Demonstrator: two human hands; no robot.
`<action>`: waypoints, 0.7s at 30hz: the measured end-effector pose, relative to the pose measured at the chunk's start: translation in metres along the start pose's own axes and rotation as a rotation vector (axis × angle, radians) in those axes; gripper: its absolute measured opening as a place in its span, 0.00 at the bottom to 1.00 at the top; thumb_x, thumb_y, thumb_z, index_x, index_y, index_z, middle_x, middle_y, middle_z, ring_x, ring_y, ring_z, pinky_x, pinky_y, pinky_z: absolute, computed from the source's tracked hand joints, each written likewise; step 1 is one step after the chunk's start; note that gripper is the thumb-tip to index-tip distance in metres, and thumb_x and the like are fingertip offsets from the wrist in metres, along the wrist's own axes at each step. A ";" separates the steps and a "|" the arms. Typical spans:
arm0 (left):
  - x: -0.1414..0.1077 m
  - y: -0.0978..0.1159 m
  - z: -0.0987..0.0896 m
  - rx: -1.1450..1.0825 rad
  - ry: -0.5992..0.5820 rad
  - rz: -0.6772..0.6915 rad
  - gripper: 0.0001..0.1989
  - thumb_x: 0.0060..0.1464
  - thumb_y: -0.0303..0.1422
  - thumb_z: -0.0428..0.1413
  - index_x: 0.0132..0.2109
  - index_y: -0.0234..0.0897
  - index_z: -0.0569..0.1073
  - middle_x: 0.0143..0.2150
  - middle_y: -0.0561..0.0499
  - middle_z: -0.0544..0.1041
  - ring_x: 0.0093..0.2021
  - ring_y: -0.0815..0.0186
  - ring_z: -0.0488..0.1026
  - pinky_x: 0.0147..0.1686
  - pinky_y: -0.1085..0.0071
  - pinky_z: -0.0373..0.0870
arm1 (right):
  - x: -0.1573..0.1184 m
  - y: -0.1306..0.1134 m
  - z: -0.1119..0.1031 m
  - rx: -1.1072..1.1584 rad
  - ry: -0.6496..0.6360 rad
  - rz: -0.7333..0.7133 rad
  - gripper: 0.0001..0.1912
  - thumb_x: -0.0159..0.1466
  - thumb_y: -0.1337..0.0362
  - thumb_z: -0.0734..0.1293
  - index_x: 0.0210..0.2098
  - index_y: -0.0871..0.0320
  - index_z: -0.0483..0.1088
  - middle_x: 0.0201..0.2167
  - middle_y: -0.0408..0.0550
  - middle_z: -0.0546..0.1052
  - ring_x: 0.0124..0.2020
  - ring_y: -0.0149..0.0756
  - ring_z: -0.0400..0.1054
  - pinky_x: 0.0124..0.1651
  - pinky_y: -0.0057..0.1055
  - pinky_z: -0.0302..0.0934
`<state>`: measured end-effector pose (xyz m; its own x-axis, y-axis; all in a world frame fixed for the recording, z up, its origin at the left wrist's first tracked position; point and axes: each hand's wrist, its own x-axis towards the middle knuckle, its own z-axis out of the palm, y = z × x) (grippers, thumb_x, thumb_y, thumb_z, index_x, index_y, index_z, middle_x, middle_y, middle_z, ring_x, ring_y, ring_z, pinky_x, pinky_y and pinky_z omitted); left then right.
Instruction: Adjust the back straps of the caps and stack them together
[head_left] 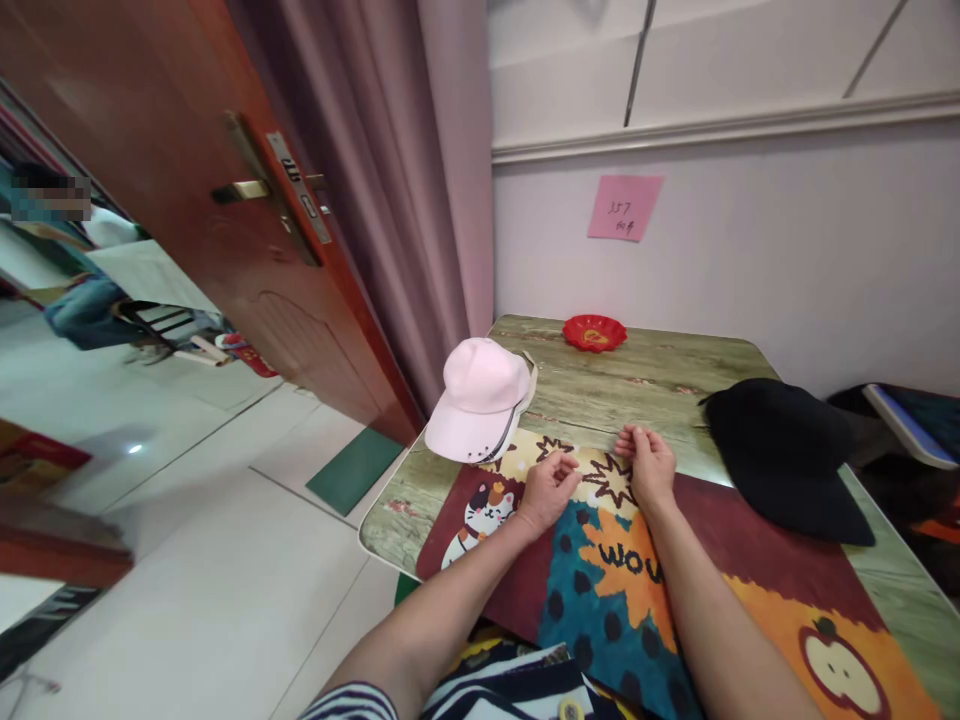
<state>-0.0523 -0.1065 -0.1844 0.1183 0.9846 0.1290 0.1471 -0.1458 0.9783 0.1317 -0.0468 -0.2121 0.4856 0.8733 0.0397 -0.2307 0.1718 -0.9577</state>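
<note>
Loosely bent and holding nothing that shows, the fingers of your left hand (pixel 551 490) and right hand (pixel 649 466) are neither spread wide nor pressed together, and you have them over the far part of the painted mat (pixel 761 525); whether they touch it, I cannot tell. Your two palms turn toward each other with a gap between, probably because that leaves both hands free to work the space in front of you. At the mat's far left corner sits the pink cap (pixel 480 378), nearest your left hand, crown up and brim toward you (likely so the rounded crown stands without support). Off the mat's far right corner lies the black cap (pixel 784 445), lapping its edge, brim pointing away to the right; set apart like that, the two caps seem to leave the middle of the mat to your hands. Beyond the mat, on bare table (pixel 667 370), the red dish (pixel 595 333) stands near the wall, presumably out of your forearms' way.
</note>
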 end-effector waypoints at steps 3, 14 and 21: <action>0.010 0.020 -0.006 0.049 0.026 0.079 0.07 0.52 0.35 0.61 0.38 0.37 0.75 0.30 0.53 0.76 0.28 0.68 0.71 0.30 0.72 0.68 | 0.000 0.003 -0.009 -0.001 -0.043 0.015 0.25 0.56 0.42 0.74 0.36 0.58 0.76 0.28 0.44 0.78 0.25 0.29 0.71 0.30 0.27 0.70; 0.140 0.124 -0.151 0.785 0.600 0.120 0.23 0.47 0.40 0.68 0.50 0.40 0.75 0.62 0.39 0.69 0.65 0.48 0.65 0.64 0.52 0.60 | -0.001 0.006 -0.009 -0.126 -0.100 0.028 0.26 0.59 0.40 0.71 0.37 0.58 0.76 0.29 0.46 0.79 0.26 0.31 0.73 0.32 0.30 0.71; 0.153 0.101 -0.168 0.833 0.405 -0.137 0.33 0.43 0.49 0.67 0.56 0.42 0.75 0.59 0.41 0.75 0.59 0.49 0.72 0.56 0.59 0.66 | 0.001 0.007 -0.009 -0.162 -0.119 0.022 0.26 0.60 0.40 0.69 0.38 0.58 0.76 0.30 0.47 0.79 0.27 0.31 0.73 0.33 0.29 0.71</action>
<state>-0.1847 0.0454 -0.0392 -0.2806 0.9340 0.2214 0.8093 0.1062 0.5777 0.1378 -0.0489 -0.2214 0.3772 0.9252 0.0428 -0.0964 0.0851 -0.9917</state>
